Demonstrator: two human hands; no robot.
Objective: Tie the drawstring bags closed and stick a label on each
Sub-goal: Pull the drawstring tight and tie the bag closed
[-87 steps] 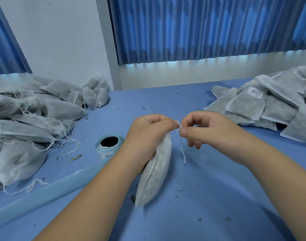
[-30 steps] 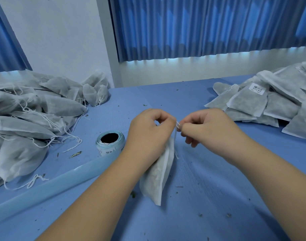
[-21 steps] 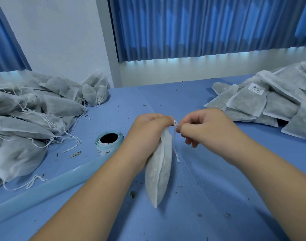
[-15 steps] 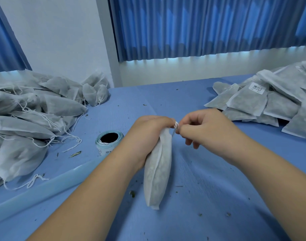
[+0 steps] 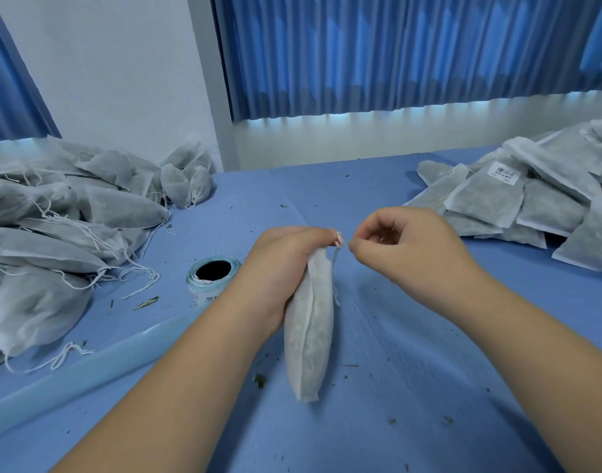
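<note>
Head cam: our left hand (image 5: 286,254) is fisted round the neck of the drawstring bag (image 5: 310,336), which hangs over the tabletop (image 5: 412,387). Our right hand (image 5: 405,247) is curled, apparently pinching the drawstring (image 5: 337,256). If that thin string slips mid-knot, the mouth probably loosens.

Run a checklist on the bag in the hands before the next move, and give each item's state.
1. Left hand grips the bag by its neck: ok.
2. Right hand pinches the drawstring: cannot tell. The fingertips are closed right beside it and the thread is too fine to see.
3. Neck cinched fully shut: cannot tell, as it is hidden under the left fingers.
4. Label on this bag: not ok, none on the side in view.
5. Label roll stands on the table beside the left wrist: ok.
</note>
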